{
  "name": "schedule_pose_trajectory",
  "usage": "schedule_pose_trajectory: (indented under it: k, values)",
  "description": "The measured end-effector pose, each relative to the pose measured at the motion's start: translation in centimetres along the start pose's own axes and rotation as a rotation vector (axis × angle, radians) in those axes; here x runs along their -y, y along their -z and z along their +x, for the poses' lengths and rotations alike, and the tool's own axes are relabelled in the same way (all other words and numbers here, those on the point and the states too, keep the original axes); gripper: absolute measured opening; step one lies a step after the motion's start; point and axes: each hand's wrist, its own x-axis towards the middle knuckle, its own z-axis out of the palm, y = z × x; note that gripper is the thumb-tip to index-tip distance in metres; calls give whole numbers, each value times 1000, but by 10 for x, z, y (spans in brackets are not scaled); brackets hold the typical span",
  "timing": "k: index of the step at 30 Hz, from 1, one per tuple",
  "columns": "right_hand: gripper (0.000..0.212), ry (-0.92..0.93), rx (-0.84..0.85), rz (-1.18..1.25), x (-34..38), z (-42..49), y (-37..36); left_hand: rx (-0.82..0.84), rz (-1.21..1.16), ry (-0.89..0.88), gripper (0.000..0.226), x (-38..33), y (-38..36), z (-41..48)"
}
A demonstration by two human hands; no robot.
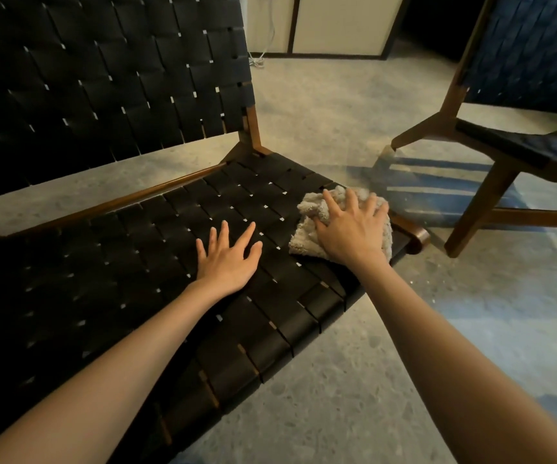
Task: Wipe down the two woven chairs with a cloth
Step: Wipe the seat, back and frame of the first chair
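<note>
Left to right, from where I stand.

- Near chair [136, 262]: black woven seat with a wood frame. The backrest [103, 78] stands at 11 o'clock in the view. The seat's long axis runs from about 8 o'clock to 2 o'clock.
- Left hand [227, 259]: flat on the weave near mid-seat, palm down, fingers straight and spread. It holds nothing and looks like a brace.
- Cloth [305, 242]: pale and fluffy, bunched rather than folded. It lies on the seat's right end, just short of the wooden front corner [414, 234]. From the left hand it sits at roughly 2 o'clock, near but not touching.
- Right hand [351, 229]: on top of the cloth, palm down, fingers splayed and pressing it into the weave. It is not fisted around the cloth and is the only hand on it.
- Second chair [521, 61]: the same woven type, at 2 o'clock from the cloth, well apart across bare floor [337, 363]. Neither hand touches it.

Judgement: the step in hand is wiping the first seat. The cloth is at the seat's right extreme, so nearly all of the weave lies toward 8 o'clock from the right hand. The likely stroke runs that way along the long axis, with the left hand in its path.

Containers: none in view.
</note>
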Motion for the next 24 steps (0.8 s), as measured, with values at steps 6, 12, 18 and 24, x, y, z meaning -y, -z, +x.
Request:
schedule_pose_trajectory:
  k: [6,12,18,24]
  values:
    - [64,163,-28,-8,43,74,-24,-81,39,19,55,20,2,43]
    - [64,215,-79,-31,96,145,-46,-162,100,-30,60,44,4,80]
    - [57,299,-85,10,138,197,-54,-265,112,-55,62,57,2,96]
    - [51,367,-191,181,146,201,-54,-312,97,-111,61,72,15,93]
